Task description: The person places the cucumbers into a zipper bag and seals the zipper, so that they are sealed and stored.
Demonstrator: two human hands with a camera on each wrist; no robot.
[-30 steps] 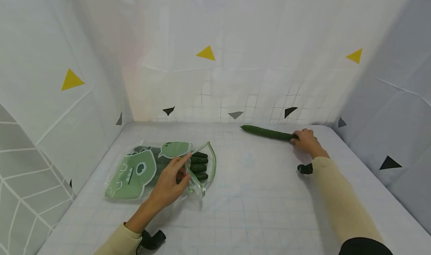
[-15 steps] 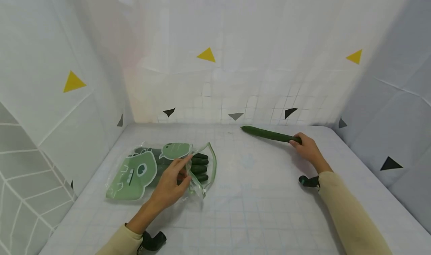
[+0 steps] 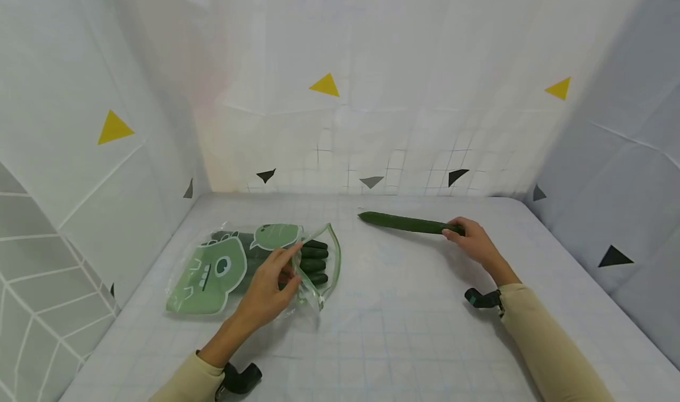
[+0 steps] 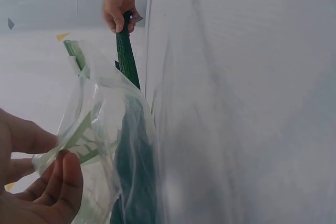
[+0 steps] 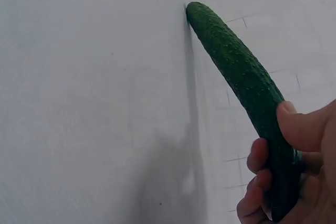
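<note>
A clear zip bag (image 3: 212,278) with a green cartoon print lies on the left of the table, several cucumbers (image 3: 313,265) inside it with their ends showing at the mouth. My left hand (image 3: 272,282) pinches the upper edge of that mouth between thumb and fingers; the left wrist view shows the plastic lifted (image 4: 89,129). To the right, my right hand (image 3: 473,241) grips one long dark green cucumber (image 3: 404,222) by its right end. Its free tip points left toward the bag. Thumb and curled fingers wrap this bumpy cucumber (image 5: 239,69) in the right wrist view.
The white table (image 3: 393,331) carries a faint grid. Pale sheets with yellow and black triangles form a back wall (image 3: 398,95) and side walls around it. A black wrist camera (image 3: 241,379) sits at the left wrist, another (image 3: 482,298) at the right.
The right hand has drawn the cucumber leftward and nearer to me, its grip shifting onto the right end. The left hand and the bag stay where they were.
</note>
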